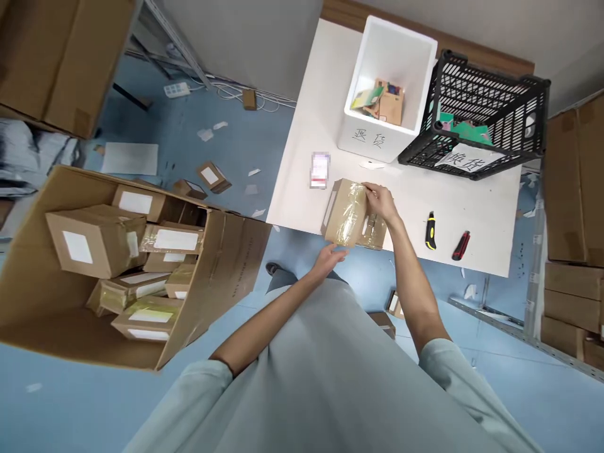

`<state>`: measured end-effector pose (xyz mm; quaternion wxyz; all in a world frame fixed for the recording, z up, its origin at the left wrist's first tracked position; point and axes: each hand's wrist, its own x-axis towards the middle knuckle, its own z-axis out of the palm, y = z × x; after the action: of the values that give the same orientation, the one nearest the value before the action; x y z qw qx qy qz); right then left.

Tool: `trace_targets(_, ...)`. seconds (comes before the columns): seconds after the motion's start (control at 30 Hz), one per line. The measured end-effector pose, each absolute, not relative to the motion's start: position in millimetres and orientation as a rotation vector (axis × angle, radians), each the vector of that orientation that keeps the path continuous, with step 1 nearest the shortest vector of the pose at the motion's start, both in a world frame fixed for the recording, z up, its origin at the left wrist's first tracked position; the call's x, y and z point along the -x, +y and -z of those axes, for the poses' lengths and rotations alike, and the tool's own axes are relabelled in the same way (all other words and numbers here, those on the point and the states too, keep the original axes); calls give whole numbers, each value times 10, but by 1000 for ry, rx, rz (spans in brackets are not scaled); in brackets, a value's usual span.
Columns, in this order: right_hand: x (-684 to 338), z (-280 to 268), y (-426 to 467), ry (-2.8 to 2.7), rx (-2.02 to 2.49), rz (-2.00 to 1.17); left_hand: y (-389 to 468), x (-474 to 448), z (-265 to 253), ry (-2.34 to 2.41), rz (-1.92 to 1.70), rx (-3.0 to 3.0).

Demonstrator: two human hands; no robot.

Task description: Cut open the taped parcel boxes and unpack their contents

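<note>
A small cardboard box (346, 212) with shiny clear tape across its top is at the table's near edge. My right hand (381, 201) grips its upper right edge, thumb and fingers closed. At its lower near corner, my left hand (328, 261) holds it from below, with part of the fingers hidden. Another taped box (376, 231) sits just to the right, partly covered by my right forearm and the first box. Farther right on the table lie a yellow-and-black utility knife (430, 231) and a red-and-black utility knife (461, 245).
On the white table (302, 132) stand a white bin (377, 135) and a black plastic crate (472, 151), both with goods inside. A blurred flat item (319, 170) lies left of the bin. A large carton (226, 258) of boxes is at left; scraps litter the blue floor.
</note>
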<state>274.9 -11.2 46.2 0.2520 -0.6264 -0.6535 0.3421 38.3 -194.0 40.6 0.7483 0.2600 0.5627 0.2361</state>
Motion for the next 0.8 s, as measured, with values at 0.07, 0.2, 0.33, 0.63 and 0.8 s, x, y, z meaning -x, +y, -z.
trace_targets(0.07, -2922, -382, -33, -1758, 1729, -912, -1809, -531, -357, 1265, -509, -533)
trace_targets(0.2, -3108, -290, 76, -1779, 1836, -875, -1612, -772, -318, 1203, -496, -534)
trace_targets(0.33, -2971, -310, 57, -1950, 1901, -804, -1581, -764, -345, 1141, -506, -573)
trace_targets(0.63, -1286, -610, -197, -2148, 1450, -927, -1954, 777, -694, 1276, -918, -542)
trace_targets(0.8, 144, -755, -654, -2363, 1148, -1062, -2525, 1962, -728, 1430, -1207, -371)
